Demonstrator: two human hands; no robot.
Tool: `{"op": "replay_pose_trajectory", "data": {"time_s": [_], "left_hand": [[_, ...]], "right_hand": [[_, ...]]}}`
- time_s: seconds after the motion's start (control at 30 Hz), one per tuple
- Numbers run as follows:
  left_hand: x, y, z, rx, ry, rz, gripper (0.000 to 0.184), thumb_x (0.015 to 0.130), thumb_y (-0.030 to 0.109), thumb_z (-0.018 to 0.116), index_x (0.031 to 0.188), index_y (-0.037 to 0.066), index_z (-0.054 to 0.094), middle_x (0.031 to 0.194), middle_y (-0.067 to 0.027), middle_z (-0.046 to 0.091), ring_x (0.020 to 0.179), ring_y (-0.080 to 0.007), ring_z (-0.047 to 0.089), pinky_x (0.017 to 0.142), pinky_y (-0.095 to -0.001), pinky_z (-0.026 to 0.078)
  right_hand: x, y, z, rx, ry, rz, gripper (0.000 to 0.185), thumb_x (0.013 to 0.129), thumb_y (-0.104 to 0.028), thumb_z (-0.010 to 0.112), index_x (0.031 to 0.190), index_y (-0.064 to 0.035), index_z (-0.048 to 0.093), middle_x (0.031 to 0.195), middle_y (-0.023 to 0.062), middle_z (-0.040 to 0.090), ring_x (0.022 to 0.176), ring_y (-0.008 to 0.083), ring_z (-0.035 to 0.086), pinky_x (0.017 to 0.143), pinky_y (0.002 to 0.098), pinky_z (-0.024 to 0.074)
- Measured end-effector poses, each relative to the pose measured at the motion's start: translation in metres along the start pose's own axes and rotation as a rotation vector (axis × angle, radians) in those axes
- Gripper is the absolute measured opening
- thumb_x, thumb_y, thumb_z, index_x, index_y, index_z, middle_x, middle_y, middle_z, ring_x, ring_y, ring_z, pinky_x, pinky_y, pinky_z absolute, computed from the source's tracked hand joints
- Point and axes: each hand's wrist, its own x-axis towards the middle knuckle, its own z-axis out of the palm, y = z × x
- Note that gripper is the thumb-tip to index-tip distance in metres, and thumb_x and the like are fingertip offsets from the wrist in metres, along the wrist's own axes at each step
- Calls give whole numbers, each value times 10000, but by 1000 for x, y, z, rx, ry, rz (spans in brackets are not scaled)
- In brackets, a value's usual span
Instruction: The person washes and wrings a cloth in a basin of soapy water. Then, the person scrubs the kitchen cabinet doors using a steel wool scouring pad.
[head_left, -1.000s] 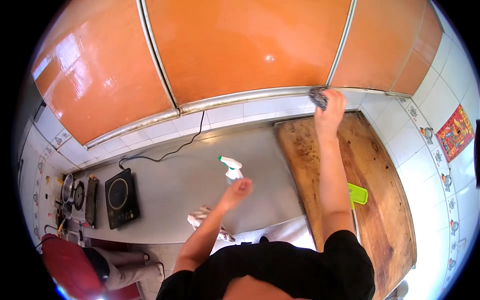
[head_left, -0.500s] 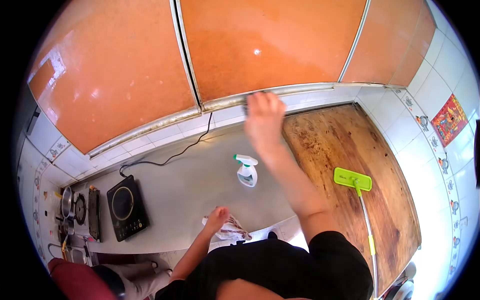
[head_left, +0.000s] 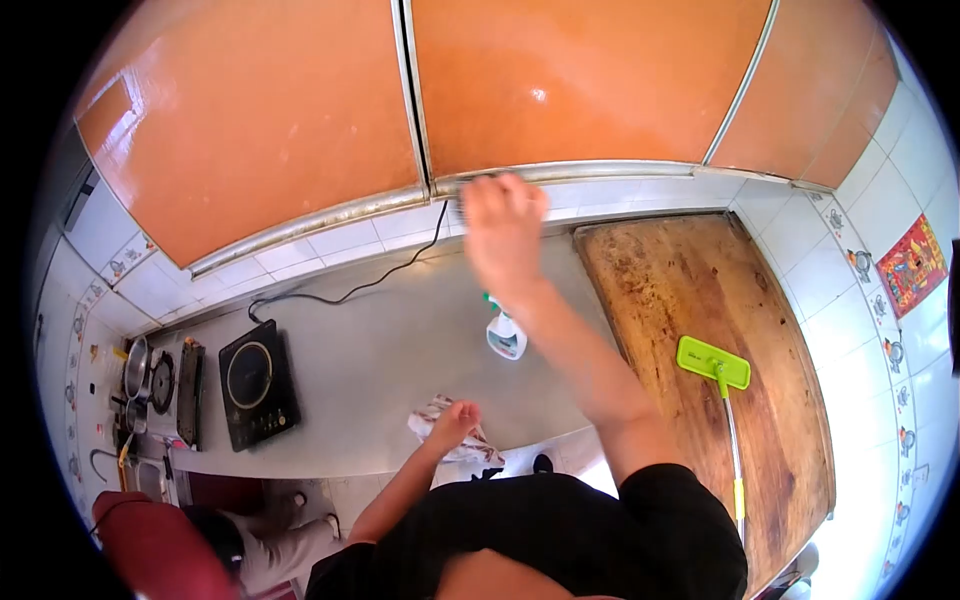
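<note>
While an orange cabinet spans the wall, a metal counter extends below, with a wooden board at its right edge and a hot plate towards its left. A cloth lies at the front edge, a spray bottle farther back. Hands apart: left hand over the cloth, its grip unclear; right hand clamped on a dark scrubber, blurred, at the cabinet's lower edge.

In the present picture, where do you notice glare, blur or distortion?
Head view: bright glints on the orange cabinet; head view: right hand looks blurred; head view: right-hand wall washed out to white low down; head view: wide-angle bowing, with black corners.
</note>
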Motion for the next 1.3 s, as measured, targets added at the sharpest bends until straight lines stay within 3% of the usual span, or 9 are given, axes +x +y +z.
{"op": "replay_pose_trajectory", "data": {"time_s": [0.27,0.43,0.6,0.67,0.97,1.07,1.13,1.2,1.3], "left_hand": [[1,7,-10,-144,81,0,192,936,67,629,1122,38,596,932,-25,617,821,-116,618,700,-270,553],[-7,-4,-13,-64,62,-2,208,944,79,632,1141,28,589,949,-29,627,816,-124,622,690,-276,548],[-6,-2,-12,-188,88,22,223,941,101,648,1148,35,597,969,-39,636,828,-123,628,673,-279,552],[-13,-4,-20,-156,107,0,233,940,108,652,1156,40,599,980,-45,640,842,-124,633,687,-281,561],[2,-16,-15,-99,100,112,271,924,96,650,1179,32,585,1046,-108,661,836,-200,671,696,-334,575],[-23,64,-19,412,461,242,365,886,56,637,1240,22,557,1121,-189,641,946,-332,657,810,-421,550],[-33,141,-40,791,701,726,481,835,27,636,1300,7,516,1246,-249,569,1134,-442,555,973,-508,463],[-40,227,-60,1017,802,914,634,786,13,637,1383,-27,427,1475,-260,381,1376,-462,347,1136,-597,267],[-28,295,-77,1236,944,993,754,772,42,654,1451,-41,339,1536,-233,313,1447,-443,244,1172,-626,150]], "right_hand": [[-13,111,-45,-28,-94,49,372,684,-17,633,1049,-88,638,1047,66,652,1069,316,531,936,466,390],[-1,-21,8,142,-107,-98,339,736,-52,621,1075,-59,625,1093,84,636,1119,276,526,985,453,399],[0,31,-24,185,-319,45,382,740,46,585,1098,-74,649,1100,86,676,1091,324,529,962,433,424],[-9,87,-37,22,-156,106,444,685,72,603,1107,-59,649,1091,117,666,1083,352,525,953,443,424],[8,5,-8,306,-132,-124,293,763,-14,596,1050,-60,637,1047,107,668,1083,327,535,964,471,393],[-11,82,-29,109,-168,56,375,687,7,639,1057,-58,642,1051,101,668,1069,334,532,942,463,405],[-13,88,-31,56,-88,14,422,641,8,657,1059,-45,633,1030,99,662,1058,335,531,929,470,409],[-4,40,-15,145,-67,-65,383,672,11,627,1052,-35,622,1019,90,657,1057,321,532,925,466,413],[8,-11,1,309,-62,-151,316,729,2,597,1041,-44,616,1036,89,652,1059,314,547,945,443,421]]}}
